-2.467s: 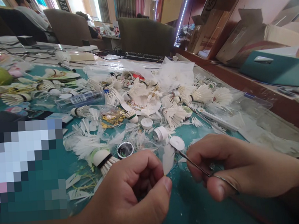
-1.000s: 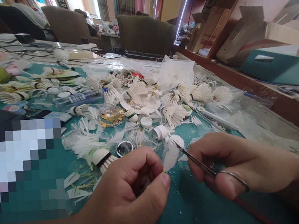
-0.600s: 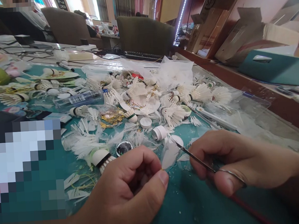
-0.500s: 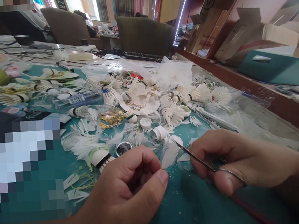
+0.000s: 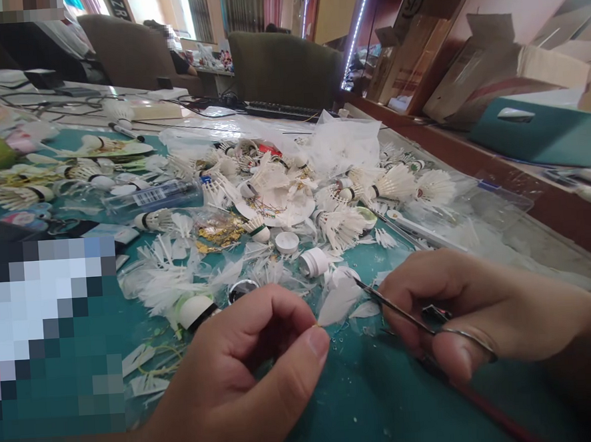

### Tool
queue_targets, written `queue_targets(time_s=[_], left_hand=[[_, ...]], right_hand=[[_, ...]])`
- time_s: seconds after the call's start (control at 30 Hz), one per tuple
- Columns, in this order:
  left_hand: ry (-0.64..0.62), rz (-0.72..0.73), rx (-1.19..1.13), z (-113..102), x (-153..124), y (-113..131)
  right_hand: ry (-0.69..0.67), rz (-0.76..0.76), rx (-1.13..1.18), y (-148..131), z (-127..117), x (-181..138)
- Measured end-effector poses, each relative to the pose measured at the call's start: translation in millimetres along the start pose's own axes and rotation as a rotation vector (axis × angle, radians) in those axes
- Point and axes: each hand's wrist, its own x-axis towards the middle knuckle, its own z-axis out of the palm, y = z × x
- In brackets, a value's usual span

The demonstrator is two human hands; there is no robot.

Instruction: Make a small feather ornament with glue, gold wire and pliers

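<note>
My left hand [image 5: 264, 363] is closed, thumb and forefinger pinched at the narrow end of a white feather [image 5: 339, 302]. A small yellowish bit shows at the fingertips. To the right, my right hand [image 5: 461, 311] is closed around slim metal scissors [image 5: 398, 308], with a loop by the thumb. Their tip points left, close to the feather's broad end; whether they touch is unclear. Just beyond the feather lies a white jar [image 5: 313, 262] on its side, with a white lid [image 5: 287, 241] behind it. A shuttlecock [image 5: 197, 312] is partly hidden behind my left hand.
Shuttlecocks [image 5: 393, 183], loose feathers and clear plastic bags [image 5: 345, 141] crowd the green mat [image 5: 367, 403]. Gold flakes [image 5: 221, 233] lie left of centre. A paper plate [image 5: 299, 211] holds small pieces. Cardboard boxes [image 5: 471, 70] and a teal box [image 5: 540, 129] stand at right.
My right hand and the scissors have shifted slightly right. My left hand has moved a little left and up, and the feather's broad end leans further right.
</note>
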Motion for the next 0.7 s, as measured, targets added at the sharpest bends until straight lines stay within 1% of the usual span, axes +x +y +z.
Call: queue_targets(time_s=[0.1, 0.27, 0.4, 0.5, 0.6, 0.7], left_hand=[[0.032, -0.015, -0.043, 0.4, -0.9, -0.3], [0.098, 0.012, 0.018, 0.5, -1.7, 1.7], [0.092, 0.044, 0.007, 2.0, -0.7, 1.9], [0.082, 0.034, -0.021, 3.0, -0.1, 1.6], [0.079, 0.056, -0.008, 2.4, 0.2, 1.0], [0.077, 0.068, 0.019, 0.4, 0.8, 0.0]], right_hand=[[0.003, -0.011, 0.053, 0.6, 1.7, 1.4], [0.009, -0.038, 0.155, 1.7, 5.2, 6.3], [0.032, -0.066, 0.178, 4.3, 5.8, 8.1], [0.013, -0.096, 0.186, 8.1, 6.2, 7.6], [-0.003, -0.155, 0.205, 12.8, 6.8, 4.9], [-0.014, -0.139, 0.183, 14.9, 6.5, 0.5]])
